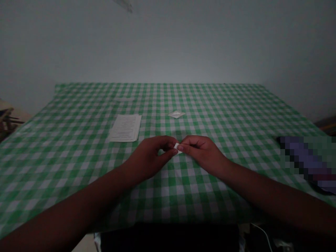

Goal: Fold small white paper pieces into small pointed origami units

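Observation:
Between my two hands, over the near middle of the table, is a small piece of white paper (176, 145), partly covered by fingertips. My left hand (152, 154) pinches its left side with thumb and forefinger. From the other side my right hand (201, 148) grips it, thumb on top. Beyond them a small folded paper diamond (176, 114) lies on the cloth. To the left of it rests a stack of printed sheets (125, 128), whose text is too small to read.
A green and white checked cloth (162, 196) covers the table. On the right edge lies a dark, pixelated object (307, 161) whose kind is hidden. A pale wall (168, 45) stands behind the table, and a white cable (264, 232) hangs below its front edge.

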Demonstrator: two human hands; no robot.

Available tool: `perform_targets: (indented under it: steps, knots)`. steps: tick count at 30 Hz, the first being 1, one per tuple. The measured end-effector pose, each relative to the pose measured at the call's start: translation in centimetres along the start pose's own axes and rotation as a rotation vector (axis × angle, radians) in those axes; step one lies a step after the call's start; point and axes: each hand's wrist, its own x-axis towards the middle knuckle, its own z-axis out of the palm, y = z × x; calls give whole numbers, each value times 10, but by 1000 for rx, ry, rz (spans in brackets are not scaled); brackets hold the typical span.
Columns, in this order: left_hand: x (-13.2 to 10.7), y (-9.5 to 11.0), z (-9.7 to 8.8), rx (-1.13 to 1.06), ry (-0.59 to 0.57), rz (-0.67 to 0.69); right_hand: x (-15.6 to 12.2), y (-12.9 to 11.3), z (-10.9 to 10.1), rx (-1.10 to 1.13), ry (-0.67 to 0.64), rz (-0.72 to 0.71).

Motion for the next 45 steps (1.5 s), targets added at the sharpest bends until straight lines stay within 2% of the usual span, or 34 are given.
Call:
perform_targets:
  steps: [14,24,32,36,39,45]
  knots:
    - [-1,4,0,-81,21,-104,-4,-1,4,-13,16,-11]
    - [-1,3,1,-132,-5,-158,-4,1,8,-14,0,-11]
    - [2,1,-7,-204,-90,-159,-4,2,3,-63,-53,-69]
    - [5,-2,-9,-176,-117,-170,-1,4,0,-145,-111,-97]
    - [6,-7,-5,-63,-126,-155,4,7,-3,-301,-154,-160]
    - [13,-17,2,383,-2,-39,10,8,-13,-799,-36,-461]
